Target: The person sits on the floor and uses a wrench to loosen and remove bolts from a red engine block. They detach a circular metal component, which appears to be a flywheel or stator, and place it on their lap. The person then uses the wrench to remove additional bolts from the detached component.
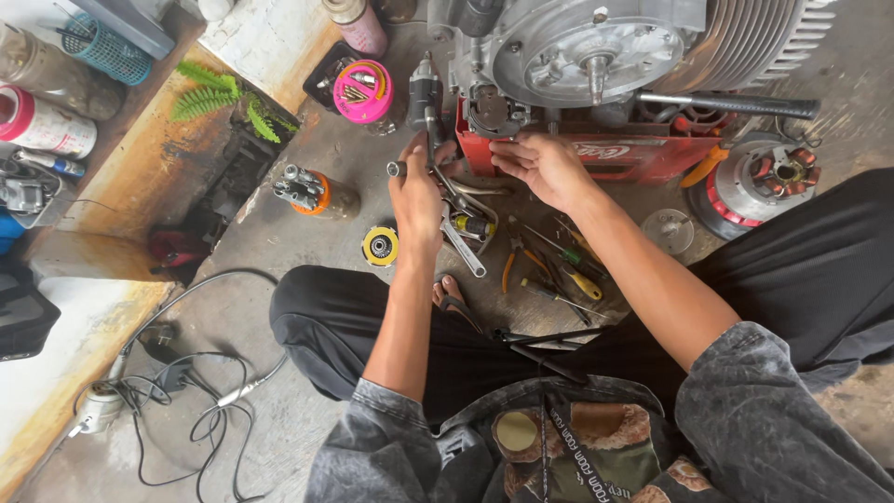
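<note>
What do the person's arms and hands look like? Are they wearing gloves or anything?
No gloves: both the left hand and the right hand are bare, with no rings or watch visible. The forearms are bare too. Grey mottled, acid-washed fabric sleeves are pushed up to about the elbows on both arms.

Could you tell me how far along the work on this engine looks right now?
Done: the engine sits opened on the red crate, its coil part set aside. In hand: the left hand grips a T-handle tool; the right hand steadies below the engine. Left: wrenches and screwdrivers lie unused.
</note>
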